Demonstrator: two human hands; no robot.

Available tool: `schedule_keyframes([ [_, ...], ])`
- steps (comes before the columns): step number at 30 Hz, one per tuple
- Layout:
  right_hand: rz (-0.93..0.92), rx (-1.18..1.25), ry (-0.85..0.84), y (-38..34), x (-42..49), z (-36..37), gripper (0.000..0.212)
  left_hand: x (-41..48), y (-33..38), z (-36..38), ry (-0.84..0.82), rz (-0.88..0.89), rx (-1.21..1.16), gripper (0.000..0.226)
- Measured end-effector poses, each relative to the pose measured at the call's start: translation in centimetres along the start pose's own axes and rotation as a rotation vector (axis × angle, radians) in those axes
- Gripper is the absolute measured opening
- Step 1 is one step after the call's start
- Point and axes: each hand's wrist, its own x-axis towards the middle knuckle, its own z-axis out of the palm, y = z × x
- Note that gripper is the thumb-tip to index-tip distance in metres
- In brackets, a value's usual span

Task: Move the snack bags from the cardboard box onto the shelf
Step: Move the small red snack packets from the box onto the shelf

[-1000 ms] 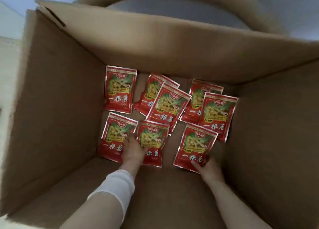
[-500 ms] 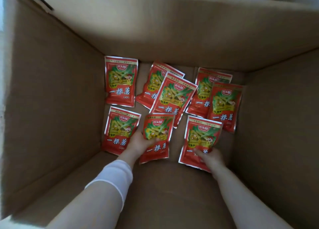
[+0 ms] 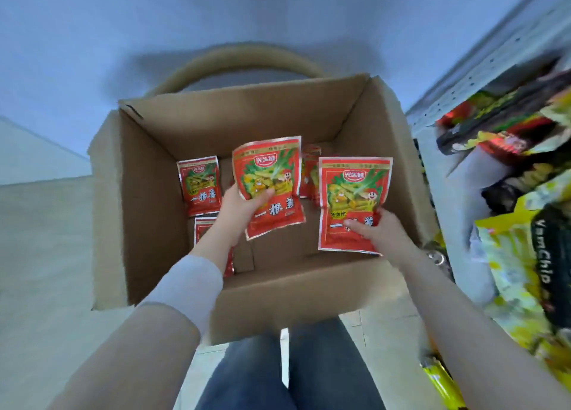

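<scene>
Gripping one snack bag [image 3: 268, 175] in our left hand [image 3: 242, 207], a second bag [image 3: 353, 193] in our right hand [image 3: 381, 235], above the cardboard box [image 3: 148, 199], we judge them light, soft and slippery; better to pinch the lower half.

On the left snack bag [image 3: 268, 187], gripped by the left hand [image 3: 241, 207], the large characters 一根葱 are printed across the lower half. A three-character logo is set near its top, too blurred to be read with certainty. The same 一根葱 is read on the third snack bag [image 3: 199, 184], lying in the cardboard box [image 3: 148, 209]. On the right snack bag [image 3: 355, 199], pinched by the right hand [image 3: 380, 233], only 一 is shown clearly, below a small yellow label ending in 油炸. Letters resembling "YamChip" are written on the black band [image 3: 543, 252] of a yellow package [image 3: 506, 255].
</scene>
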Motion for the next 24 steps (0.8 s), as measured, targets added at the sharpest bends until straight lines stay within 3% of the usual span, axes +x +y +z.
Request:
schedule_keyframes([
  [3, -0.057, 0.168, 0.133, 1.3, -6.2, -1.7, 0.033, -3.3, 2.5, 1.9, -0.042, 0.09, -0.017, 0.043],
  [7, -0.043, 0.298, 0.296, 4.8, -14.2, -4.2, 0.054, -8.5, 4.9, 5.9, -0.122, 0.198, 0.018, 0.03],
  [13, -0.037, 0.458, 0.566, 11.2, -25.9, -9.1, 0.028, -17.9, 6.0, 14.4, -0.338, 0.379, 0.067, 0.017],
  [24, -0.101, 0.623, 1.059, 31.6, -51.8, -22.9, 0.024, -44.2, -2.2, 37.6, -0.854, 0.682, 0.284, 0.027],
])
